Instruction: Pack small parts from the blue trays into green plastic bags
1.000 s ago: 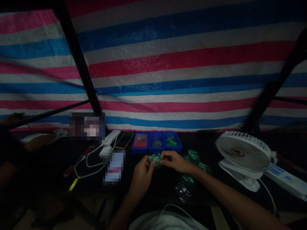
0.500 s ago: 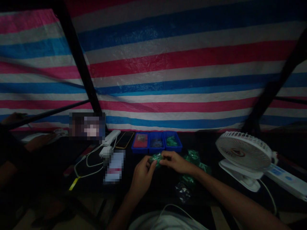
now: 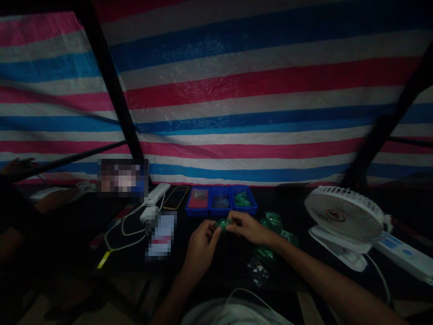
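Observation:
My left hand [image 3: 201, 250] and my right hand [image 3: 247, 228] meet above a dark tabletop, pinching a small green packet [image 3: 223, 224] between their fingers. It looks like crinkled plastic, but the dim light hides its details. Just beyond my right hand lie several more green packets [image 3: 271, 221]. Below that wrist, a transparent plastic bag [image 3: 259, 269] holds something dark and speckled. A blue compartment tray [image 3: 220, 201] stands beyond my hands, with green items in its right section.
A desk fan [image 3: 345, 215] and a white power strip [image 3: 402, 255] stand at the right. At the left are a phone [image 3: 175, 197], a white charger [image 3: 150, 213], cables and a blurred tablet [image 3: 122, 177]. A co-worker's hand [image 3: 57, 200] rests far left. Striped tarpaulin forms the backdrop.
The green packet has shifted slightly right and looks flatter between my fingers. My right hand has moved slightly up and to the left.

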Demonstrator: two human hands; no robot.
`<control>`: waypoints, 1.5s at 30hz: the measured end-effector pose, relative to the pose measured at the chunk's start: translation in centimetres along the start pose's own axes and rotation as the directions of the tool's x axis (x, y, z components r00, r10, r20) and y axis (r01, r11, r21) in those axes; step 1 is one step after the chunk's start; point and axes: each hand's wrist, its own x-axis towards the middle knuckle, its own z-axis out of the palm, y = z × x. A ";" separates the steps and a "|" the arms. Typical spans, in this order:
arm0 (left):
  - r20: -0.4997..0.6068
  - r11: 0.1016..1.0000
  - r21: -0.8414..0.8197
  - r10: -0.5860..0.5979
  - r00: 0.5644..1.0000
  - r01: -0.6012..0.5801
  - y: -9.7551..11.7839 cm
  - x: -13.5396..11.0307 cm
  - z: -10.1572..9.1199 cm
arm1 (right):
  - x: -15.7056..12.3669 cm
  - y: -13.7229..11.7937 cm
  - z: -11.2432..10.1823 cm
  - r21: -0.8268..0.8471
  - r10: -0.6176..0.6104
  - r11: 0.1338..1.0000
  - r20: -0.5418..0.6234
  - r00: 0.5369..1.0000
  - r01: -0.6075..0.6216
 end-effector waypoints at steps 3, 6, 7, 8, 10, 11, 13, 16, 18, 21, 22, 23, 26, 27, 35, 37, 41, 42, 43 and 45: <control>0.000 1.000 0.007 0.006 1.000 -0.006 -0.2 0.0 0.1 | 0.0 0.3 0.1 -0.014 0.012 1.000 0.001 1.000 -0.012; 0.001 1.000 0.019 0.011 1.000 -0.011 -0.5 0.0 0.2 | 0.1 0.6 0.2 -0.028 0.033 0.999 0.005 0.999 -0.033; 0.003 1.000 0.025 0.010 1.000 -0.010 -0.5 0.0 0.2 | 0.1 0.7 0.3 -0.031 0.038 0.999 0.009 0.999 -0.038; 0.005 1.000 0.028 0.010 1.000 -0.010 -0.5 0.0 0.3 | 0.1 0.6 0.3 -0.033 0.043 0.999 0.014 0.999 -0.042; 0.008 1.000 0.028 0.010 1.000 -0.010 -0.5 0.0 0.3 | 0.1 0.5 0.4 -0.032 0.046 0.998 0.022 0.999 -0.046; 0.009 1.000 0.024 0.011 1.000 -0.012 -0.5 0.0 0.2 | 0.1 0.4 0.4 -0.029 0.046 0.999 0.025 0.999 -0.045; 0.012 1.000 0.023 0.012 1.000 -0.013 -0.5 0.0 0.2 | 0.1 0.4 0.3 -0.022 0.040 0.999 0.025 0.999 -0.039; 0.005 0.999 0.039 0.016 1.000 -0.016 -0.5 0.0 0.2 | 0.1 0.5 0.2 -0.008 0.018 1.000 0.010 1.000 -0.018; -0.003 0.999 0.040 0.021 1.000 -0.021 -0.6 0.0 0.2 | 0.2 0.5 0.1 0.001 0.003 1.000 -0.007 1.000 -0.003; 0.000 0.999 0.033 0.023 1.000 -0.023 -0.5 0.0 0.1 | 0.2 0.4 0.1 0.004 -0.003 1.000 -0.017 1.000 0.003; -0.001 0.999 0.033 0.023 1.000 -0.023 -0.5 0.0 0.1 | 0.2 0.3 0.1 0.003 -0.001 1.000 -0.017 1.000 0.001; 0.000 0.999 0.034 0.022 1.000 -0.022 -0.4 0.0 0.1 | 0.2 0.3 0.1 0.001 0.005 1.000 -0.018 1.000 -0.005; 0.004 0.999 0.034 0.017 1.000 -0.017 -0.4 0.1 0.1 | 0.1 0.2 0.2 -0.014 0.021 1.000 -0.011 1.000 -0.021; 0.010 0.999 0.033 0.014 1.000 -0.014 -0.4 0.1 0.1 | 0.1 0.1 0.2 -0.019 0.020 1.000 -0.004 1.000 -0.021; 0.010 0.999 0.053 0.001 1.000 -0.001 -1.0 0.1 0.3 | 0.1 -0.1 0.1 -0.051 0.008 0.999 -0.003 1.000 -0.008; 0.009 0.999 0.050 0.003 1.000 -0.003 -1.1 0.1 0.3 | 0.1 -0.2 0.2 -0.048 0.011 0.999 -0.001 1.000 -0.011; 0.019 0.999 0.051 0.011 1.000 -0.012 -0.8 0.0 0.3 | 0.0 -0.3 0.3 -0.043 0.015 0.999 0.005 1.000 -0.015; 0.028 0.999 0.053 0.014 1.000 -0.015 -0.7 0.0 0.2 | 0.0 -0.3 0.3 -0.038 0.013 0.999 0.003 1.000 -0.013; 0.037 0.998 0.054 0.016 0.999 -0.018 -0.6 0.0 0.2 | 0.0 -0.3 0.3 -0.031 0.010 0.999 0.001 1.000 -0.010; 0.047 0.998 0.059 0.015 0.999 -0.017 -0.5 0.0 0.2 | 0.0 -0.4 0.3 -0.016 0.006 1.000 0.002 1.000 -0.006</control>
